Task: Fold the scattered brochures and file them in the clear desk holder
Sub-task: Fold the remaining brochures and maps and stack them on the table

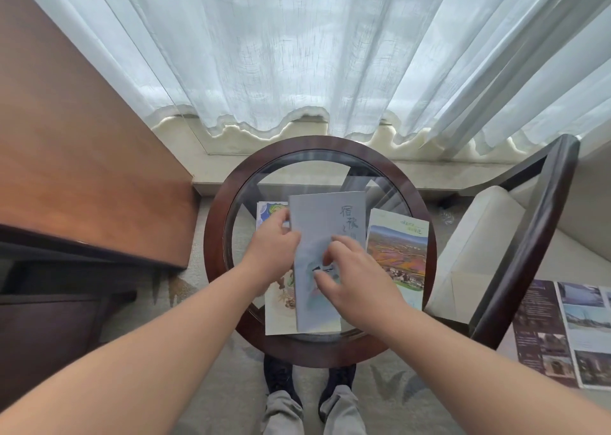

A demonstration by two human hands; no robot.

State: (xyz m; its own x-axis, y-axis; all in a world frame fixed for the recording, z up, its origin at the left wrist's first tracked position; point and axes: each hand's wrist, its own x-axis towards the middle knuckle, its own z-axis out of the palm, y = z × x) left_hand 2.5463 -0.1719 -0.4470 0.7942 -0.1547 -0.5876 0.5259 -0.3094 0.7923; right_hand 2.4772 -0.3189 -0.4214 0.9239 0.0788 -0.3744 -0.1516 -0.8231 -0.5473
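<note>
A pale grey-blue brochure (322, 223) with dark handwritten characters lies in the middle of the round glass table (281, 150). My left hand (271, 246) grips its left edge, thumb on top. My right hand (357, 276) rests on its lower half with fingers spread and slightly bent. Beneath it, to the left, lies a cream illustrated brochure (277, 312). To the right lies a brochure with a landscape photo (396, 252). No clear desk holder shows in the head view.
An unfolded dark-and-photo brochure (562, 332) lies at the right on the armchair's arm or the floor. A cream armchair with a dark wood frame (529, 236) stands right of the table. A wooden desk (82, 170) is at the left, sheer curtains behind. My feet (307, 378) are under the table's near rim.
</note>
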